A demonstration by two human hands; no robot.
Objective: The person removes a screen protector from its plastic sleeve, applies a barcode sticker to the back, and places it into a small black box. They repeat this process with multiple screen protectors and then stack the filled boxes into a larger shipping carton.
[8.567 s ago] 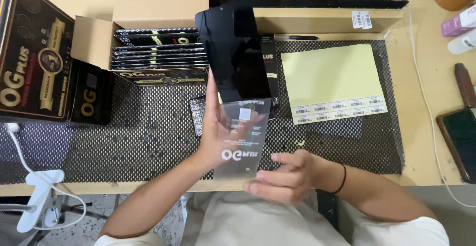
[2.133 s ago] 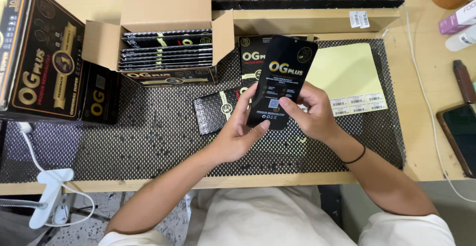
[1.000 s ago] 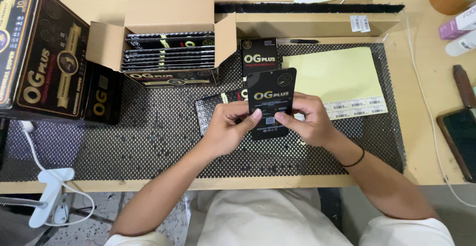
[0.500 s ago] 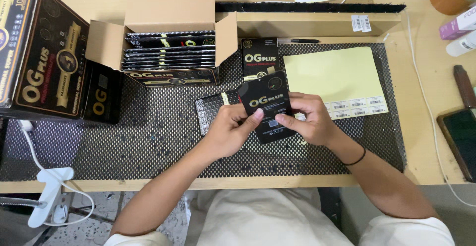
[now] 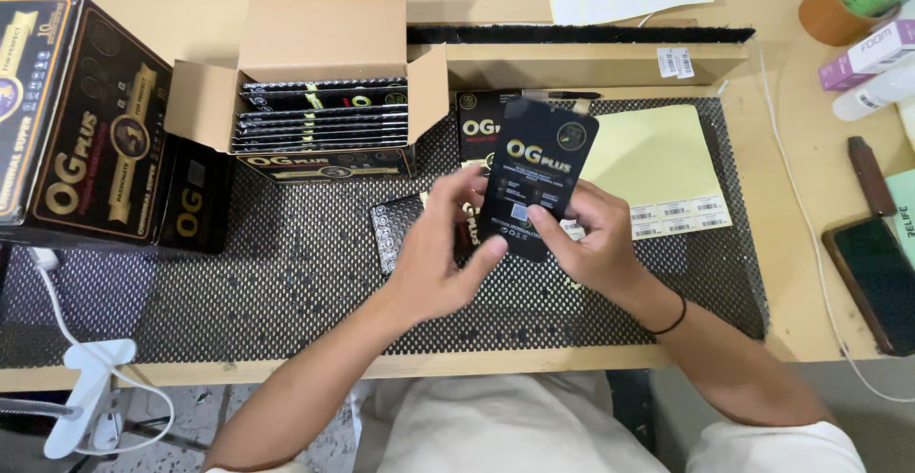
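Head view: we hold black packet (image 5: pixel 536 175) with both hands, above mat (image 5: pixel 286 273), tilted toward us. Left hand (image 5: pixel 440 258) pinches lower left edge, thumb on front. Right hand (image 5: pixel 593 244) grips lower right edge. Loose packet (image 5: pixel 393 230) lies on mat under left hand. Open carton (image 5: pixel 324 101) of stacked packets stands behind, left. Label sheet (image 5: pixel 658 163) lies right. We judge: keep fingers on edges, clear of printed face, packet flat, not bent.
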